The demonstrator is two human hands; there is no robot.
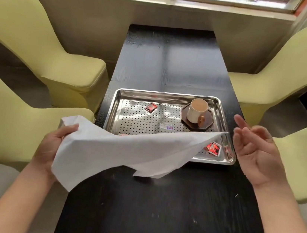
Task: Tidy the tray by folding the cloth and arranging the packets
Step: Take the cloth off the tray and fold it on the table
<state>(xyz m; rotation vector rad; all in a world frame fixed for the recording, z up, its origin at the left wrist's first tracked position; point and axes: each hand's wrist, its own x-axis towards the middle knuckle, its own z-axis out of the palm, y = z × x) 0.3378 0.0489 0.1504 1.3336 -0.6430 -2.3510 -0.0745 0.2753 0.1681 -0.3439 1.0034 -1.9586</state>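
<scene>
Cloth (117, 150) in left grip (53, 142), well apart from empty right grip (257, 153).

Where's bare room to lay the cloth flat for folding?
Table between tray and camera is bare, as is the stretch beyond the tray toward the window. Tray centre, between packet and cup, is open but small. Right near corner is crowded: packet, cloth overhanging.

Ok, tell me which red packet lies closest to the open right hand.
The packet in the tray's near right corner, beside the cloth's edge. The other packet lies farther back, left of the cup.
</scene>
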